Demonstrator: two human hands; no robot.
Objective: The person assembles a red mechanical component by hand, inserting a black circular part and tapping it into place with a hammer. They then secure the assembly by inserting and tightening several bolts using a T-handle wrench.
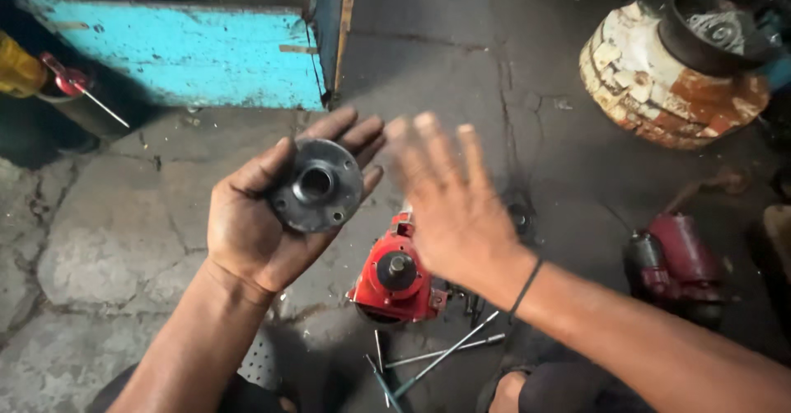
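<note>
My left hand [255, 219] lies palm up and cradles a round grey metal flange [317, 186] with a raised centre hub and small bolt holes. My right hand [449, 203] hovers just right of it, fingers spread and blurred, holding nothing. Below both hands a red pump housing [394, 281] with a dark shaft end stands on the concrete floor.
Several long thin metal rods and screwdrivers [441, 354] lie on the floor by the red housing. A second dark red motor part [680, 260] sits at the right. A rusty white drum [659, 79] stands at the top right, a blue wooden panel [181, 50] at the top left.
</note>
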